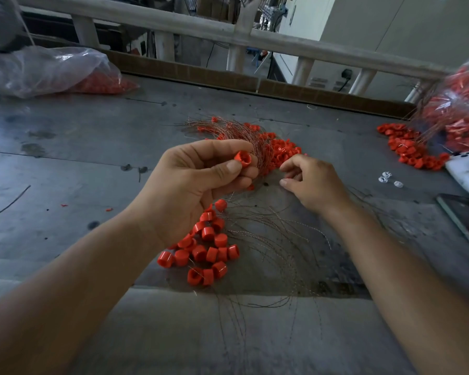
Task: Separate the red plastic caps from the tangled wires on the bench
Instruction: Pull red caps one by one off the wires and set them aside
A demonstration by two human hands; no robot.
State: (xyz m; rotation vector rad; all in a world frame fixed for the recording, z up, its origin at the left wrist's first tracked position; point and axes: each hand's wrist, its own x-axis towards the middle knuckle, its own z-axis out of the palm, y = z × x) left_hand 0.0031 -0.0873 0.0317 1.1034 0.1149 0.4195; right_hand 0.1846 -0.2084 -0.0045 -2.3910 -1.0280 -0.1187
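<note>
Left grip (195, 182) pinches one red cap (243, 159) between thumb and fingertips, raised in front of the tangled wires (244, 136). Right grip (312, 182) is curled beside the tangle; whether it holds a wire cannot be determined. Risk: a snagged wire may drag the separated caps (206, 247) across the bench (79, 147). Left bag (52, 71) holds red caps; right bag (460, 112) holds caps with wires.

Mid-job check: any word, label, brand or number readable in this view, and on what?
No text can be read.
Dark marks on the bench near its front edge: too blurred to read, perhaps only stains.
Flat device at right: screen dark, shows nothing.
Plastic bag at left: no print visible.
The red cap in the left hand: no marking visible.
</note>
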